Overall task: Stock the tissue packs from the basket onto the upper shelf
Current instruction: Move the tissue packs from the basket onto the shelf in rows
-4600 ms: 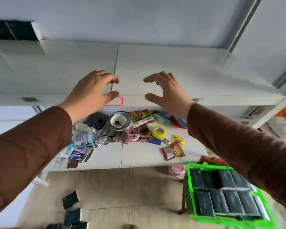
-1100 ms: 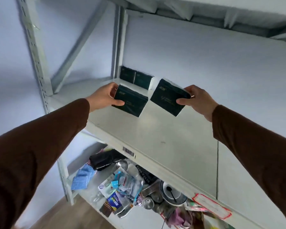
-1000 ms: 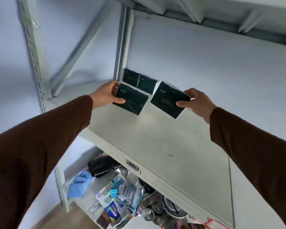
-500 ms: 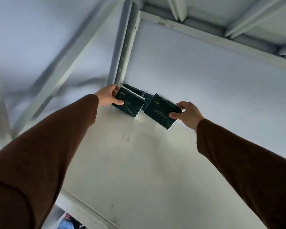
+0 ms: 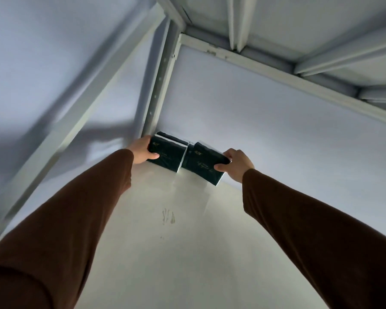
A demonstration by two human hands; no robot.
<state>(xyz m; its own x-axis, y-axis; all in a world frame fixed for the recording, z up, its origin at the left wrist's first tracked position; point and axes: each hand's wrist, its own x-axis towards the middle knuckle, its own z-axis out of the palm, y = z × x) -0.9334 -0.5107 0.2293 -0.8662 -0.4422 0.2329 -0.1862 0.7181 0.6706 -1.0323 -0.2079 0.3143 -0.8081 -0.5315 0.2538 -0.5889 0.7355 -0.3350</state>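
Both arms reach deep to the back left corner of the white upper shelf (image 5: 187, 253). My left hand (image 5: 140, 151) grips a dark green tissue pack (image 5: 167, 156) by its left end. My right hand (image 5: 236, 167) grips a second dark green tissue pack (image 5: 202, 167) by its right end. The two held packs sit side by side, almost touching. Behind them, against the back wall, the tops of earlier dark packs (image 5: 173, 138) show. The basket is out of view.
A perforated white upright post (image 5: 158, 85) stands in the corner just behind the packs. A diagonal brace (image 5: 80, 112) crosses the left side. The ribbed underside of the shelf above (image 5: 299, 36) hangs overhead. The shelf surface nearer me is bare apart from a smudge (image 5: 168, 218).
Both hands have carried their packs further back toward the corner, up against the earlier packs. The view has tilted upward, so the lower shelf and its clutter have dropped out of sight.
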